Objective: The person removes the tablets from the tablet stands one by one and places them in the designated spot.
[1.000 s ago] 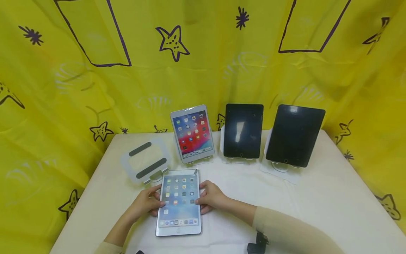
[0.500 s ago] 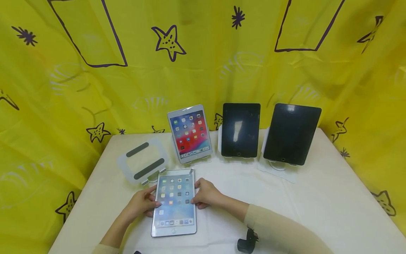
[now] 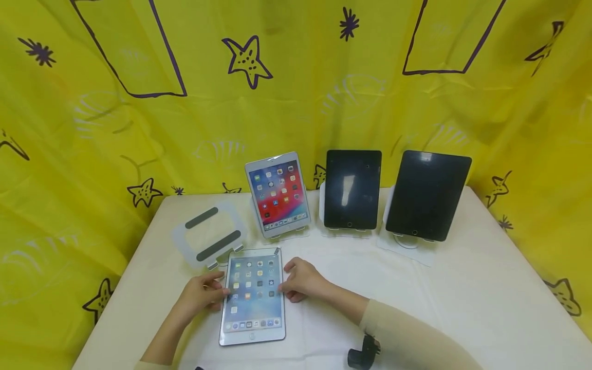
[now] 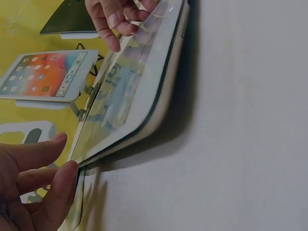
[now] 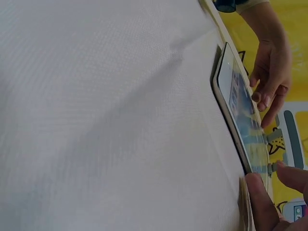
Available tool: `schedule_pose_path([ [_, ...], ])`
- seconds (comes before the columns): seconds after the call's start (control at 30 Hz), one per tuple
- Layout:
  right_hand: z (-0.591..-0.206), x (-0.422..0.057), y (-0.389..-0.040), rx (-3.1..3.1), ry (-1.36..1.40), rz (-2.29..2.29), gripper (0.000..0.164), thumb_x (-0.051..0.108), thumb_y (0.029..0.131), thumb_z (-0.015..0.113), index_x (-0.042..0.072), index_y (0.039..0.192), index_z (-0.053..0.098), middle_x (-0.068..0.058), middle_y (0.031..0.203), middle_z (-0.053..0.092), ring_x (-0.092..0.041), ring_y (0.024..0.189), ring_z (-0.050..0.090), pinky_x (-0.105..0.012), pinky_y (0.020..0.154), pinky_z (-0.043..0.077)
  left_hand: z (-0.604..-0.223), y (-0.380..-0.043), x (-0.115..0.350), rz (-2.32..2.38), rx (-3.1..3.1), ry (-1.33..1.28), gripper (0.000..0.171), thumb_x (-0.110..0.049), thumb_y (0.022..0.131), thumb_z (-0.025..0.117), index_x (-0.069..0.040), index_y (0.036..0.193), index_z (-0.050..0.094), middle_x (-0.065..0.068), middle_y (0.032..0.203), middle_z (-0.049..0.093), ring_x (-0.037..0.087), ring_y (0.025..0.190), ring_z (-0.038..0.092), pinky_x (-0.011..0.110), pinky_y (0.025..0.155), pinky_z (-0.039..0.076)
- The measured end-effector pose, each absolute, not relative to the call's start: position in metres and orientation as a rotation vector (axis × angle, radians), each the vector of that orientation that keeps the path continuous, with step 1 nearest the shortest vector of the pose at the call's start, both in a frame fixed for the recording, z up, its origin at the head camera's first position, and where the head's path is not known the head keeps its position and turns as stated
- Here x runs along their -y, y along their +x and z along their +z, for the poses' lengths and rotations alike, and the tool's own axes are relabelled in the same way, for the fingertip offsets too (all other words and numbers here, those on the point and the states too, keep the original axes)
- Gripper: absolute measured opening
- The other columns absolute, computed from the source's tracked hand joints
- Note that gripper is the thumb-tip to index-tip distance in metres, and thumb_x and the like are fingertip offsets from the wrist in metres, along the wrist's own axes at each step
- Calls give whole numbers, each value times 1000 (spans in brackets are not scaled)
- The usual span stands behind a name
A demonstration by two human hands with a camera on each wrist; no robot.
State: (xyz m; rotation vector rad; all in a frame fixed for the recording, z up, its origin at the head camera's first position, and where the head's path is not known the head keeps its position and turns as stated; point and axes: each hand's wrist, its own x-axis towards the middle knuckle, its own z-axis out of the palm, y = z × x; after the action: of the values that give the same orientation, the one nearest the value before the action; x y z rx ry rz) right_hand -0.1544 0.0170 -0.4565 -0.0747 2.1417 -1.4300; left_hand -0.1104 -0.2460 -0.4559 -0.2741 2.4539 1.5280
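Your hands lie one to each side of a white-framed tablet with a pale blue lit screen full of icons (image 3: 253,298). It lies face up on the white cloth-covered surface (image 3: 462,293), its home button end towards you and a small dark tab at its far right corner. Your left hand (image 3: 198,295) is relaxed, its thumb tip at the tablet's left edge and its index finger apart from it. Your right hand (image 3: 302,280) is loosely bent, thumb tip at the right edge; neither is wrapped round the tablet. Just beyond the tablet's far left corner stands a pale grey frame-shaped stand with two dark grey pads (image 3: 218,245), holding nothing. Farther back, propped on stands, are a silver-white tablet with a red and blue screen (image 3: 279,198) and two black tablets with dark screens (image 3: 353,190), before a yellow curtain printed with starfish (image 3: 296,77).
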Motion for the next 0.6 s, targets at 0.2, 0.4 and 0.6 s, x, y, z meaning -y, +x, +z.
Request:
schedule_pose_path([
  [0.2, -453, -30, -165, -2193, -53, -1471, 47, 21, 80, 77, -1, 114, 53, -7, 71, 62, -15, 48, 59, -26, 51, 54, -450, -113, 248, 1636, -2342, -257, 56, -6, 79, 75, 8, 128, 52, 8, 90, 54, 14, 69, 58, 27, 55, 55],
  [0.4, -447, -36, -175, -2309, -71, -1483, 50, 33, 79, 76, 2, 114, 55, -7, 76, 61, -18, 58, 61, -28, 57, 55, -444, -119, 243, 1752, -2302, -210, 59, -5, 82, 70, 5, 135, 45, 12, 99, 58, 15, 73, 65, 29, 60, 56],
  [0.6, -445, -38, -183, -2340, -37, -1566, 55, 35, 77, 77, 6, 118, 53, -8, 88, 62, -16, 68, 64, -29, 62, 57, -435, -126, 227, 1743, -2438, -210, 61, -2, 81, 70, 1, 137, 45, 21, 109, 61, 23, 77, 68, 31, 62, 58],
])
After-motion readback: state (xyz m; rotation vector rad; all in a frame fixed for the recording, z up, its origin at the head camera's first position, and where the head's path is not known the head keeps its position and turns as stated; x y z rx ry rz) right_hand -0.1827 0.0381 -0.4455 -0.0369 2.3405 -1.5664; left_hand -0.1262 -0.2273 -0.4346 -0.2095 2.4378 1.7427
